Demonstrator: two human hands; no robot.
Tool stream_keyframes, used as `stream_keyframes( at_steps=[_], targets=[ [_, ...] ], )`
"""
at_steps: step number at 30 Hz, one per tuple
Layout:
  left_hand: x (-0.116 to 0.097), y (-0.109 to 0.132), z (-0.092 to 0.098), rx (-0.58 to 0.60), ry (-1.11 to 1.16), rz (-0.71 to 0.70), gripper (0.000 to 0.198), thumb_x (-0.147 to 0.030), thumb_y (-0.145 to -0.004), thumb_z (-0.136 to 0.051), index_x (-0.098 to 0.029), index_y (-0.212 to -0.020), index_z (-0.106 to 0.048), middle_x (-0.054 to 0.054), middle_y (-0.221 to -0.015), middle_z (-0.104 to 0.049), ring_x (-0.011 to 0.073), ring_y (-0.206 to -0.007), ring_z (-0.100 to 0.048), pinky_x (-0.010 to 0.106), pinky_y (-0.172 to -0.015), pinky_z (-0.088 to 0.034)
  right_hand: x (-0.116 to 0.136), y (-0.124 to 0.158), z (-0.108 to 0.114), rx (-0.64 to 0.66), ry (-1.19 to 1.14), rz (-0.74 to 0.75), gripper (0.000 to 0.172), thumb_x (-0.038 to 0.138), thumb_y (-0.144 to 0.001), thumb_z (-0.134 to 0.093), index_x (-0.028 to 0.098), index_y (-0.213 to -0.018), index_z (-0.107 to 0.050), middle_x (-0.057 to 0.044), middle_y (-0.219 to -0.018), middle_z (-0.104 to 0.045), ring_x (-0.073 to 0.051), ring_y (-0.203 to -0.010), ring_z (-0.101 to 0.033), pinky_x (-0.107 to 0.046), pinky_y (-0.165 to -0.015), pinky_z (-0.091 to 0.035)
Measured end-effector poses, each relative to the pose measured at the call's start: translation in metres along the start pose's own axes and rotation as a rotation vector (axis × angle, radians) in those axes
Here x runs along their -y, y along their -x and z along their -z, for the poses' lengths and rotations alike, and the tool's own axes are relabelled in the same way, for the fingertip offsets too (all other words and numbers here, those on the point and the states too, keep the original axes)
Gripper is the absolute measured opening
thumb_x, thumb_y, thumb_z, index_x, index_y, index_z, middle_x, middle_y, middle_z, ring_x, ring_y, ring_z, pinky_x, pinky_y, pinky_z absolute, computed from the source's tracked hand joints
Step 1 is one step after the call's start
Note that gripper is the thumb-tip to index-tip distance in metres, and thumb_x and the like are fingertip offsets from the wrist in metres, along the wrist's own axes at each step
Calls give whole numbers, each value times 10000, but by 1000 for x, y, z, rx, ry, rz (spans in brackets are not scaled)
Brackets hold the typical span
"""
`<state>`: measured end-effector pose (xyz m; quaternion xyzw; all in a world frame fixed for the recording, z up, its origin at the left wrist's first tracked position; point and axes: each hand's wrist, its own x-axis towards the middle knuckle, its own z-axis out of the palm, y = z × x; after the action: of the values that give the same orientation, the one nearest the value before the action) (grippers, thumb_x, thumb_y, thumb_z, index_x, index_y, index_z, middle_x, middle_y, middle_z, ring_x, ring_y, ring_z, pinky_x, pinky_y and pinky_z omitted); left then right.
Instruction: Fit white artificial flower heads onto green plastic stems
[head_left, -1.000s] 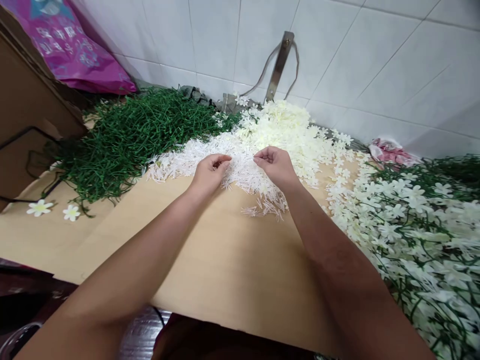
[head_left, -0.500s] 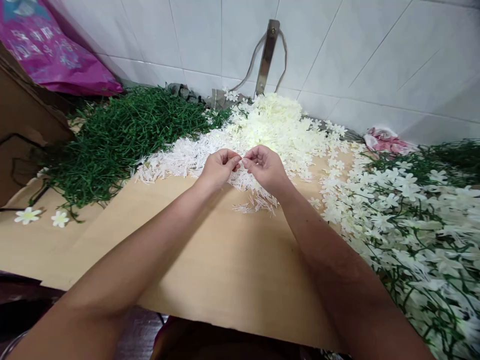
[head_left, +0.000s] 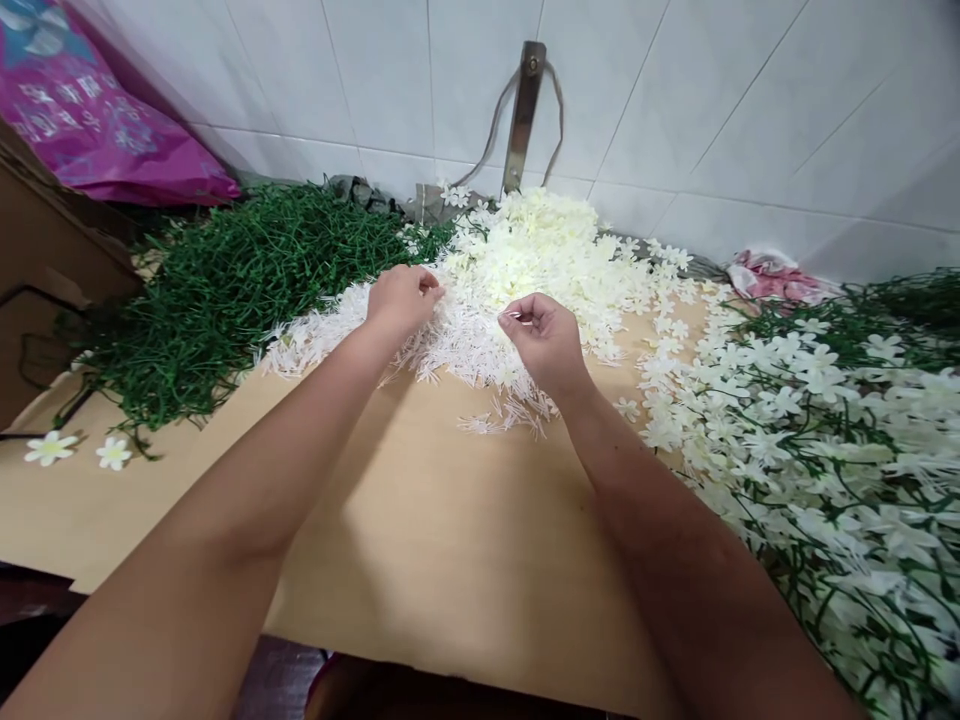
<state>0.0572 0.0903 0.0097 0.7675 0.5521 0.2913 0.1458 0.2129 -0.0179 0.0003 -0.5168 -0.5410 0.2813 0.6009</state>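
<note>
My left hand (head_left: 405,298) hovers at or just over the pile of thin white plastic stamens (head_left: 472,340), its fingers curled towards the thumb. Whether anything sits between those fingers is hidden. To its right, my right hand (head_left: 549,340) is closed in a pinch, with a small white stamen (head_left: 513,315) at the tips of thumb and forefinger. Behind the hands rises a heap of loose cream artificial flower heads (head_left: 551,235). A mound of green plastic stems (head_left: 255,270) lies on the left.
White flowers on green stems (head_left: 817,450) fill the right side. Cardboard (head_left: 435,540) covers the work surface; two flower heads (head_left: 79,450) lie at its left. A pink bag (head_left: 112,130), a metal bracket (head_left: 523,115) and a pink-white cloth (head_left: 780,278) are along the tiled wall.
My hands were together, fingertips meeting over the white pile. Now they are apart: the left has moved left and a little away from me, the right slightly right.
</note>
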Motion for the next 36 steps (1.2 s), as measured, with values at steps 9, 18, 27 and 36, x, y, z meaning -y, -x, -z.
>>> stream_keyframes(
  at_steps=[9, 18, 27, 36],
  targets=[
    [-12, -5, 1, -88, -194, -128, 142, -242, -791, -550, -181, -839, -668, 84, -935, -678, 263, -949, -599, 389, -849, -397, -9, 4, -2, 7, 113, 252, 88, 154, -717, -627, 181, -666, -562, -29, -811, -604, -145, -807, -598, -341, -752, -516],
    [-39, 34, 22, 116, 501, 9, 47, -130, -728, -597, -141, -696, -565, -18, -581, -552, 89, -541, -480, 233, -551, -358, 2, 9, -8, -90, 79, 362, 79, 163, -763, -632, 188, -707, -583, -56, -915, -641, -162, -920, -625, -354, -813, -547],
    [-42, 63, 21, 187, 568, 29, 78, -162, -737, -590, -135, -672, -557, -38, -533, -523, 69, -490, -425, 223, -502, -315, -3, 15, -15, -35, 65, 291, 65, 199, -777, -603, 179, -718, -585, -52, -879, -630, -156, -859, -628, -318, -727, -565],
    [-34, 62, 16, 187, 569, 32, 76, -191, -735, -599, -147, -688, -560, -29, -557, -537, 78, -507, -426, 236, -515, -321, -4, 20, -15, 12, 165, 245, 61, 224, -797, -567, 191, -747, -557, -46, -857, -629, -140, -786, -614, -305, -696, -549]
  ],
)
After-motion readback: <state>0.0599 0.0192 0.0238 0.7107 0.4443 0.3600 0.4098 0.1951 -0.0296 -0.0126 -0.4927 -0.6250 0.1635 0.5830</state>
